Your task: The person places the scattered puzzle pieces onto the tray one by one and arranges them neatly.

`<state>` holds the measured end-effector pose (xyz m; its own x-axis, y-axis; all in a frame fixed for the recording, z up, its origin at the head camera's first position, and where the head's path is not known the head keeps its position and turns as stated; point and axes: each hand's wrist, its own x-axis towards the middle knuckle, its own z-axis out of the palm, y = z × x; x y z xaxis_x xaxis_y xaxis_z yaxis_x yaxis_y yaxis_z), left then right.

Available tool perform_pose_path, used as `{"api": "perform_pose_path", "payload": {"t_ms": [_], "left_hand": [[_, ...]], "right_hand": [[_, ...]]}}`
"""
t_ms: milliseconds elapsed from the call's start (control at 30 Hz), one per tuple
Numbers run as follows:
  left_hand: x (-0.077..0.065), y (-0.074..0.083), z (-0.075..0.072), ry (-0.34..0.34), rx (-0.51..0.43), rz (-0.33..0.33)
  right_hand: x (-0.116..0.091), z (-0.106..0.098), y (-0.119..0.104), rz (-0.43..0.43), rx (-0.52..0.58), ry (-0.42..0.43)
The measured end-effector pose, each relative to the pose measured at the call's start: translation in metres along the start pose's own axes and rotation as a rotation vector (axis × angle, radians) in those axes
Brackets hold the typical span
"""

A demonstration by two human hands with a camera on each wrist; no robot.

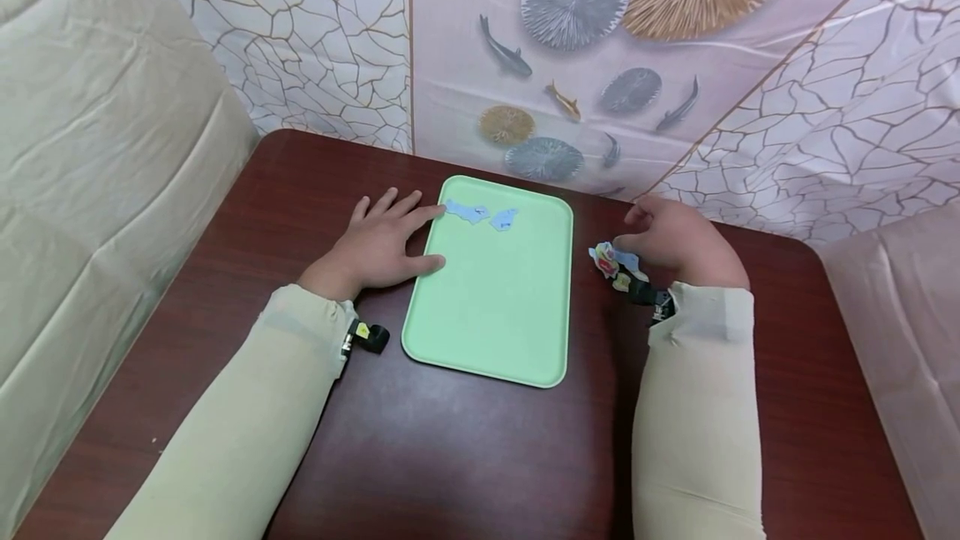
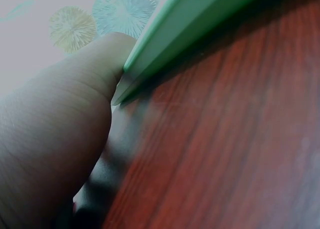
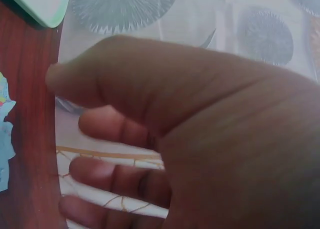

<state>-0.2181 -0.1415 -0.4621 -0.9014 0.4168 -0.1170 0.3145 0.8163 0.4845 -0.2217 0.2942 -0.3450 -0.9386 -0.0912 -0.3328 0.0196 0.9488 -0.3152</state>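
A light green tray (image 1: 487, 307) lies on the dark red-brown table. Two torn pale blue paper pieces, a longer one (image 1: 467, 212) and a smaller one (image 1: 504, 219), lie near its far left corner. My left hand (image 1: 378, 244) is spread at the tray's left side, its thumb and index fingertips on the rim. To the right of the tray, several torn paper scraps (image 1: 604, 260) with coloured print lie in a small cluster. My right hand (image 1: 678, 240) hovers just beyond them, fingers loosely bent and nothing between them; in the right wrist view the scraps (image 3: 4, 154) show left of the thumb.
A patterned cloth (image 1: 465, 90) with fish and round shapes hangs behind the table's far edge. Beige cloth (image 1: 97, 148) covers the left side. Small black wrist cameras sit at the left sleeve (image 1: 240, 407) and the right sleeve (image 1: 697, 415).
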Motion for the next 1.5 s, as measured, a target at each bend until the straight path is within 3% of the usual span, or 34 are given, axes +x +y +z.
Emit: {"api": "perform_pose_path", "payload": {"t_ms": [367,567,833,1067,1500], "left_hand": [[0.002,0.000,0.000,-0.003,-0.003,0.008],[0.002,0.001,0.000,-0.004,-0.002,0.011],[0.002,-0.001,0.001,0.003,-0.001,0.010],[0.002,-0.002,0.001,0.004,-0.001,0.005],[0.002,-0.003,0.001,0.007,0.001,0.003]], "right_hand": [[-0.003,0.014,0.011,0.145,0.039,-0.026],[-0.003,0.019,0.011,0.174,0.074,-0.048],[0.004,0.026,0.015,0.138,0.036,-0.089],[0.008,0.031,0.018,0.069,0.012,-0.070],[0.007,0.033,0.021,0.074,0.014,-0.072]]}}
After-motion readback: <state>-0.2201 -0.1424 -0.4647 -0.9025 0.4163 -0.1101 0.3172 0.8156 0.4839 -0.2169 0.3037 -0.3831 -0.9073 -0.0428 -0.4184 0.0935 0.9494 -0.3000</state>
